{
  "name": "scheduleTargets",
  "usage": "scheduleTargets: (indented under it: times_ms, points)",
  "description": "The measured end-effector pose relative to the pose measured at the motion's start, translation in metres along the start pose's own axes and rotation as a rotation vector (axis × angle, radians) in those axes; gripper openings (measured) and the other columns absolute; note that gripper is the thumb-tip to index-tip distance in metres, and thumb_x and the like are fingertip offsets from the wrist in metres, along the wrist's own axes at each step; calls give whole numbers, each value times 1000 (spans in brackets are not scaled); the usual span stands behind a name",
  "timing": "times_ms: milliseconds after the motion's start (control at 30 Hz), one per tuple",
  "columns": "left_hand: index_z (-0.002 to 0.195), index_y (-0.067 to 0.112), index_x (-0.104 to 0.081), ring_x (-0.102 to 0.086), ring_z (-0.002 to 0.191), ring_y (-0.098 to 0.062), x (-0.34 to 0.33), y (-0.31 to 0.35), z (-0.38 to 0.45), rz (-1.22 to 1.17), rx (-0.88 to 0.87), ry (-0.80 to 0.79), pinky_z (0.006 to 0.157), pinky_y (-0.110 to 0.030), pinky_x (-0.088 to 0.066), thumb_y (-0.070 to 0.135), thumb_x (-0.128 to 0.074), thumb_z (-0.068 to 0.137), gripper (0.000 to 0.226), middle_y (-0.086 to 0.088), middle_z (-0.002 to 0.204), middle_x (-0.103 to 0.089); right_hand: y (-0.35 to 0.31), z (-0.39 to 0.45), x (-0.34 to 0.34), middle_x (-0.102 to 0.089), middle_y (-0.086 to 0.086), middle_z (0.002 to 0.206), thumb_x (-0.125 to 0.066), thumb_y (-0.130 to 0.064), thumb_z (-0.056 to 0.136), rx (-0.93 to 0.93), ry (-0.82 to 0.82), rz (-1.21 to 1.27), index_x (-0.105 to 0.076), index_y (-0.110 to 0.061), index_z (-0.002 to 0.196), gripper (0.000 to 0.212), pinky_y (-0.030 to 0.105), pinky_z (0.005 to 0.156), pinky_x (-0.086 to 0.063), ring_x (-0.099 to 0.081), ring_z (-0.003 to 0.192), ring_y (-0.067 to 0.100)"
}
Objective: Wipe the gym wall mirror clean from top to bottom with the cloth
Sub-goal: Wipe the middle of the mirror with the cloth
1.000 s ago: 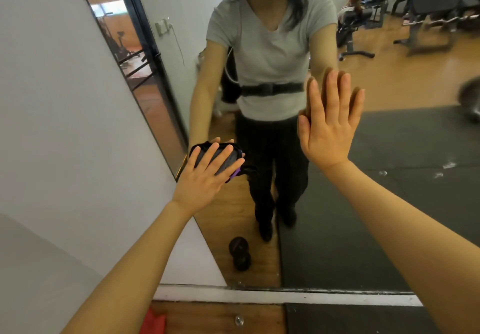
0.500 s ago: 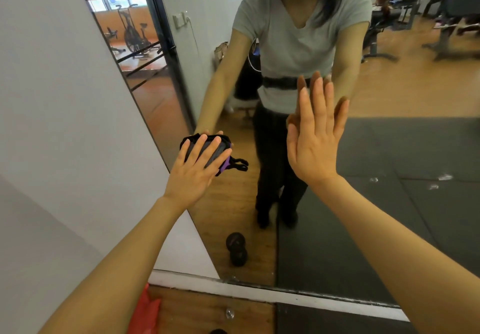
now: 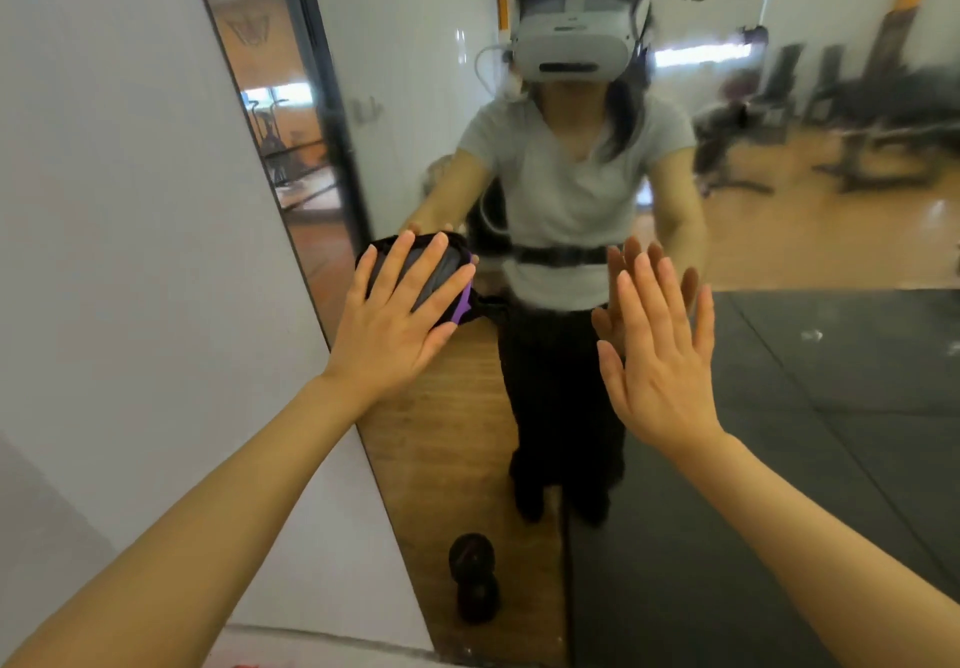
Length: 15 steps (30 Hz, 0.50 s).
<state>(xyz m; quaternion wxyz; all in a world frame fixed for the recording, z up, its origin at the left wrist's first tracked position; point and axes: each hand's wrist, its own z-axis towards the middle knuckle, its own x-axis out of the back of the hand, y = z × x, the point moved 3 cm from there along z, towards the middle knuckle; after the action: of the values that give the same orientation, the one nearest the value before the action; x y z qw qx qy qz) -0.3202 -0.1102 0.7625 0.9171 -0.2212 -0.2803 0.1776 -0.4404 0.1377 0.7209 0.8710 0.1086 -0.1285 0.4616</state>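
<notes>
The left hand (image 3: 400, 327) lies flat with straight, spread fingers, pressing a dark grey cloth with black edging and a purple trim (image 3: 421, 272) against the large frameless wall mirror (image 3: 779, 407), close to the glass's left edge at about ten o'clock from the middle of the view. The right hand (image 3: 657, 355) is open too, fingers straight and together, palm set against the glass at about three o'clock from the cloth, apart from it and holding nothing. A plain white wall (image 3: 130, 252) borders the mirror at nine o'clock. In the reflection, a dark round dumbbell (image 3: 474, 576) rests on the wooden floor at six o'clock from the cloth, beside a dark grey rubber mat (image 3: 831, 459) that fills the lower right. Blurred black gym machines (image 3: 857, 111) show at two o'clock. Nothing lies between either hand and the glass except the cloth under the left palm
</notes>
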Motion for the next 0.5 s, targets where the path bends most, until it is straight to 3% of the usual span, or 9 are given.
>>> scheduleTargets:
  times_ms: [167,233,333,500]
  points:
    - [156,27,-21,1,153,-29,-4,2,2,5,15,85,122,-47,3,42,-37,102,58,-11,162,-15,3,-6,-23,-21,14,163,-45,-29,103,70,78,-76,-34,-2,153,58,53,123,-7,-16,152,32]
    - [153,26,-27,-11,149,-33,-3,4,2,-9,31,133,122,-45,3,40,-40,99,58,-11,159,-18,4,-7,-28,-24,15,162,-43,-31,103,75,120,-113,-36,-4,153,57,55,122,-10,-18,152,33]
    - [149,25,-35,-24,139,-34,-4,7,1,2,77,226,119,-48,-8,41,-42,98,54,-11,149,-25,5,-6,-31,-26,15,162,-40,-34,104,85,182,-139,-36,-5,153,57,56,122,-12,-21,151,34]
    - [151,26,-36,-29,134,-37,-8,10,-3,76,163,265,113,-55,-25,40,-39,100,52,-16,147,-36,6,-7,-38,-25,14,163,-36,-38,104,106,229,-138,-32,-7,155,60,53,123,-8,-19,152,32]
